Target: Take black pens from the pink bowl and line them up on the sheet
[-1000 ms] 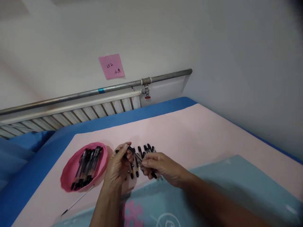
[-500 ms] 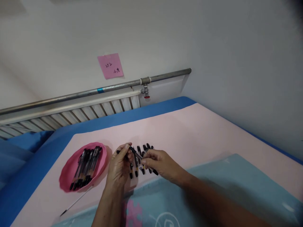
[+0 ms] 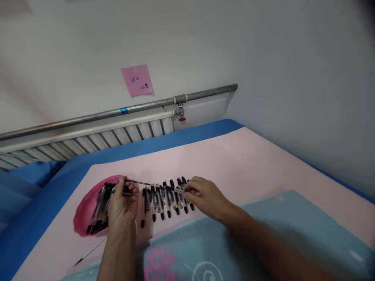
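My left hand (image 3: 124,201) is closed above the right side of the pink bowl (image 3: 79,212), with a thin dark pen refill (image 3: 140,182) pinched at its fingertips. A short dark piece, perhaps a pen cap, is also within its fingers. The refill stretches right towards a clear pen barrel (image 3: 178,191), which my right hand (image 3: 203,197) grips. Whether the refill's far end is still inside the barrel is hard to tell. Below lie several black-capped gel pens (image 3: 154,207) side by side in a row. More pens (image 3: 101,210) fill the bowl.
A thin white stick with a dark tip (image 3: 90,251) lies on the pink table mat (image 3: 52,246) in front of the bowl. Light blue cloth (image 3: 181,246) covers the near edge. Behind are a radiator (image 3: 125,136), a pipe (image 3: 96,116) and a wall with a pink note (image 3: 137,80).
My left hand has moved left towards the bowl, and a long dark refill now shows between the hands. My right hand has shifted slightly right. More of the pen row is visible.
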A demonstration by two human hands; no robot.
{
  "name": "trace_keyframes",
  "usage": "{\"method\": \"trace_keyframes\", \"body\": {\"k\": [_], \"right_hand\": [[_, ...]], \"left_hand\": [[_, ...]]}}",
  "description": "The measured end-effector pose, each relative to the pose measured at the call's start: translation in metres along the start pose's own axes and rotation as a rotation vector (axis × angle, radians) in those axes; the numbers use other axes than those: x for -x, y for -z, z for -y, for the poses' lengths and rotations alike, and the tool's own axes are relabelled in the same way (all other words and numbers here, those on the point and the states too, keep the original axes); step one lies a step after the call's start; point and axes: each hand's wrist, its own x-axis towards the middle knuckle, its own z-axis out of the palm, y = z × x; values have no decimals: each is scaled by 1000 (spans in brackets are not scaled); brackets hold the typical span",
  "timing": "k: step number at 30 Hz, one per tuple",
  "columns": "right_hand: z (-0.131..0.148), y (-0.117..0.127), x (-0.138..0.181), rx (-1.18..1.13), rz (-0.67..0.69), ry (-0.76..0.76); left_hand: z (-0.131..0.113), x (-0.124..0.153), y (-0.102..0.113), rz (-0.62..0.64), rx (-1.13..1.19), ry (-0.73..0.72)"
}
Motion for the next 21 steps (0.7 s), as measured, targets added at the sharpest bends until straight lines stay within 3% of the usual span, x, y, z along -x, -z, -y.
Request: {"method": "trace_keyframes", "body": {"k": [2,4,10,21], "right_hand": [[-6,11,-4,103,-45,17],[-13,21,-7,190,-53,-59],[-31,17,-13,228,93,-359],[-41,-6,-13,211,106,-307]], "left_hand": [[-7,-1,1,-33,12,-22],[-9,-1,0,-54,9,-24],[7,4,-4,7,-67,94],[24,10,-4,61,-163,152]]}}
